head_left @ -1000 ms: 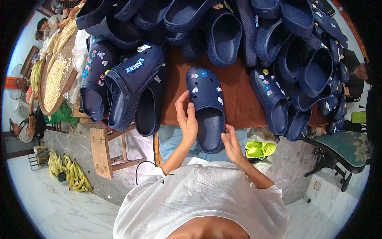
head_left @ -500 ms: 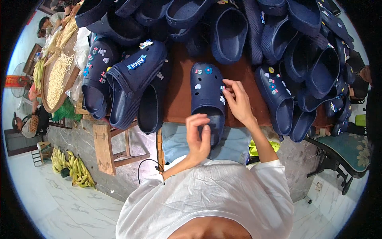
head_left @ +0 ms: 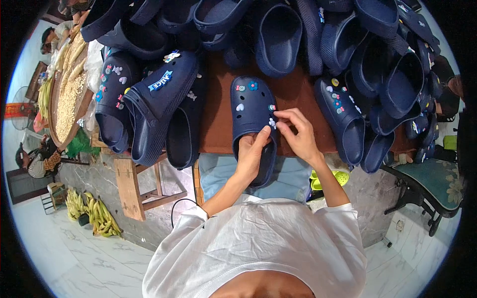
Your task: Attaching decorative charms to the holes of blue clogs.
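A navy clog (head_left: 254, 107) lies toe away from me at the table's front edge, its heel jutting over. Small charms dot its upper: pink, a blue flower, a white heart, and a white flower-like charm (head_left: 272, 122) on the right side. My left hand (head_left: 252, 155) has its fingers inside the foot opening and its thumb over the upper's edge, gripping the clog. At the right side, my right hand (head_left: 298, 133) is closed, with bent thumb and forefinger at the white charm. Whether a loose piece sits between those fingertips is hidden.
Decorated navy clogs stand close on the left (head_left: 161, 99) and right (head_left: 343, 116). More clogs (head_left: 279, 39) are piled behind on the brown tabletop (head_left: 216, 114). A wooden stool (head_left: 130, 188) is at lower left, and an office chair (head_left: 427, 184) at right. People sit by a tray of kernels (head_left: 72, 102).
My left hand has moved up and slipped its fingers into the clog's opening, thumb on the edge. My right fingertips stay at the clog's right side, slightly lower. The view has shifted slightly.
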The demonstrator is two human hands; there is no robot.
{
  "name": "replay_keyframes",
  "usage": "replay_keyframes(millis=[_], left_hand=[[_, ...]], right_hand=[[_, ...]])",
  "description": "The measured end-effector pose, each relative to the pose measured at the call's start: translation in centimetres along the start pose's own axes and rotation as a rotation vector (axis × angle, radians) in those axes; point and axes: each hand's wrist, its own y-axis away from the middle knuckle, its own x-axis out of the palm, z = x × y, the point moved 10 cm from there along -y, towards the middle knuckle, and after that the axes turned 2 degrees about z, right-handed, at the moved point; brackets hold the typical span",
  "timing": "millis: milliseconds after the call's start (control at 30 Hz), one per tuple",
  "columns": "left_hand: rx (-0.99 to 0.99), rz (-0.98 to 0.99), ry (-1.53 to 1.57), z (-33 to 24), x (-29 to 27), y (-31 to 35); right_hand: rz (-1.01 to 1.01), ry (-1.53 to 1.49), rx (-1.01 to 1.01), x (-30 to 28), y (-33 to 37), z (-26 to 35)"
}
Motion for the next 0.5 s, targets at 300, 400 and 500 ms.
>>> replay_keyframes(millis=[300,400,500], left_hand=[[0.09,-0.055,-0.291,-2.9,-1.6,0.1],[0.081,-0.054,-0.359,-3.4,-2.0,0.4],[0.097,-0.087,-0.276,-3.8,-1.6,0.5]], right_hand=[[-0.077,-0.072,-0.028,2.3,1.1,-0.2],[-0.094,-0.123,-0.023,2.8,1.3,-0.3],[-0.111,-0.212,0.029,2.7,1.2,-1.8]])
